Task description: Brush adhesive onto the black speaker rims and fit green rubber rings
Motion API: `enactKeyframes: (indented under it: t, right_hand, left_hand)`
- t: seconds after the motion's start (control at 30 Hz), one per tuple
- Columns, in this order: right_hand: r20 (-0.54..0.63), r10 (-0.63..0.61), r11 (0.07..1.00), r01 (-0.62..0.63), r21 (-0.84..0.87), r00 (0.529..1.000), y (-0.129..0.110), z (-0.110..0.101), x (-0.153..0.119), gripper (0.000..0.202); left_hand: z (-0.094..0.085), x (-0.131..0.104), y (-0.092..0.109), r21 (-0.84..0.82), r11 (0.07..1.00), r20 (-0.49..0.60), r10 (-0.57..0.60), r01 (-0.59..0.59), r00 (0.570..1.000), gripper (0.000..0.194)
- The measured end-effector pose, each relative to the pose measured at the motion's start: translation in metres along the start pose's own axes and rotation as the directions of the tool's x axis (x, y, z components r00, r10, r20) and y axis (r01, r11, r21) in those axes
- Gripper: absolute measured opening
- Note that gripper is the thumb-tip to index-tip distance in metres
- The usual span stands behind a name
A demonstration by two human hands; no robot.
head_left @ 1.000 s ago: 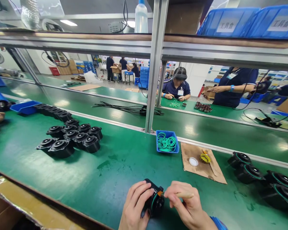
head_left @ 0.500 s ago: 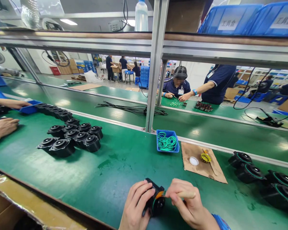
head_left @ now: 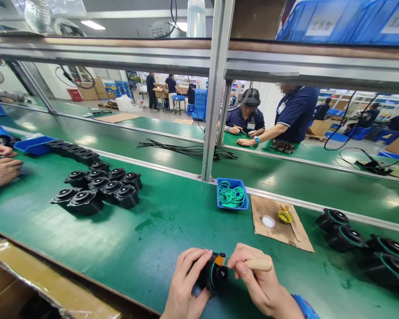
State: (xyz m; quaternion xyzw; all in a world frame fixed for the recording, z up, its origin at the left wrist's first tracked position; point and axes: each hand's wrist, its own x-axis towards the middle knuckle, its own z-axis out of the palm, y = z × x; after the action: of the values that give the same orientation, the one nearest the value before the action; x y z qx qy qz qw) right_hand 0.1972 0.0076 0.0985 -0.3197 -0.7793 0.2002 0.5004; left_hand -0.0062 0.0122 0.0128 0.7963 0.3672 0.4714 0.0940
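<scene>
My left hand point(head_left: 189, 281) is wrapped round a black round housing point(head_left: 210, 275) that lies tilted on its side, a green ring around its end. Between the fingers of my right hand point(head_left: 257, 279) is a brush point(head_left: 257, 265) with a light wooden handle. Its orange tip touches the housing's rim beside the ring. Beyond my hands, a blue bin point(head_left: 247, 206) holds green rings. To its right lies a cardboard sheet point(head_left: 262, 205) with a white lid point(head_left: 268, 221) and a small yellow container point(head_left: 284, 216).
Black housings without visible green rings point(head_left: 86, 199) stand at left; several with rings point(head_left: 347, 237) stand at right. A co-worker's hands point(head_left: 1, 168) are at the far left, near a blue tray point(head_left: 36, 146). A metal post point(head_left: 216, 102) rises behind the bin.
The housing has turned in my left hand, and the orange tip has shifted along its rim. At far left, the co-worker's hands have come together, away from the tray.
</scene>
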Motion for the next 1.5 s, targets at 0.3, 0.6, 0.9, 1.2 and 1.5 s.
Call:
enactKeyframes:
  t: [0.3,0.6,0.9,1.2,1.5]
  right_hand:
    - [0.277,-0.218,0.953,0.265,-0.148,0.936,-0.006,0.0,-0.001,0.04]
    - [0.424,-0.275,0.892,0.393,-0.221,0.863,-0.013,-0.003,0.008,0.047]
    - [-0.071,-0.09,0.994,0.093,0.051,0.993,0.01,-0.012,-0.009,0.038]
    - [-0.566,0.133,0.986,-0.052,0.157,0.814,0.021,-0.005,-0.01,0.017]
    - [-0.1,0.089,0.996,-0.089,0.006,0.991,0.019,-0.004,-0.012,0.022]
  left_hand:
    - [-0.007,0.006,0.005,-0.022,0.998,0.086,-0.048,0.05,0.995,0.07]
    - [-0.004,0.007,0.004,-0.107,0.985,0.057,-0.131,0.136,0.99,0.074]
    - [-0.002,0.005,0.0,-0.305,0.832,0.129,-0.446,0.463,0.886,0.062]
    - [-0.005,0.007,0.001,-0.399,0.692,0.219,-0.566,0.602,0.795,0.061]
    - [0.001,-0.001,-0.007,-0.3,0.804,0.187,-0.479,0.514,0.858,0.069]
